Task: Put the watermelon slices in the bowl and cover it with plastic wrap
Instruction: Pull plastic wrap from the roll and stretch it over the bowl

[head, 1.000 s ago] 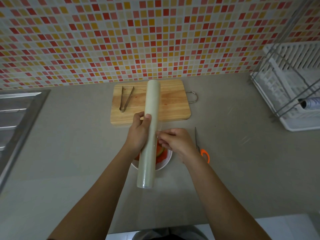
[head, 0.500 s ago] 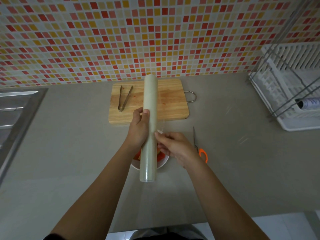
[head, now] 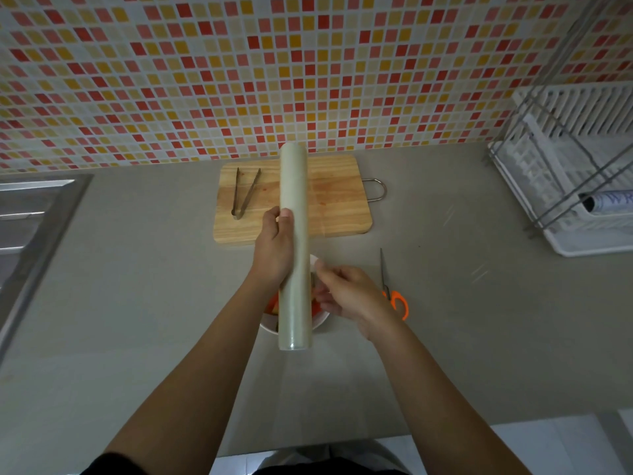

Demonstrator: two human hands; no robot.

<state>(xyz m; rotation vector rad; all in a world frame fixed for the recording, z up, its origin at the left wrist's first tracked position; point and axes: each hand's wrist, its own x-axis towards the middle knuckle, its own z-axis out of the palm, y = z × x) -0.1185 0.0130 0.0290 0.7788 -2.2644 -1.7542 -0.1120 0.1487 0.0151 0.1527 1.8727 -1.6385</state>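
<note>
- The bowl (head: 268, 328) sat nearest me, under the near end of the roll of plastic wrap (head: 295, 200), with the watermelon slices (head: 317, 306) already inside. If I lowered the roll carelessly, it could knock the rim and tip the fruit out.
- My left hand (head: 274, 250) gripped the roll around its middle, holding it lengthways above the bowl. A slack grip would let it spin or slide when I pulled.
- My right hand (head: 347, 293) pinched what looked like the loose film edge (head: 313, 260) just right of the roll. Thin film likely clings to itself, so an uneven tug could tear or bunch it.
- The scissors (head: 394, 298) lay just right of that hand, where my wrist could nudge them.
- Farther off, the tongs (head: 244, 193) rested on the cutting board (head: 339, 207), out of the way of the pull.
</note>
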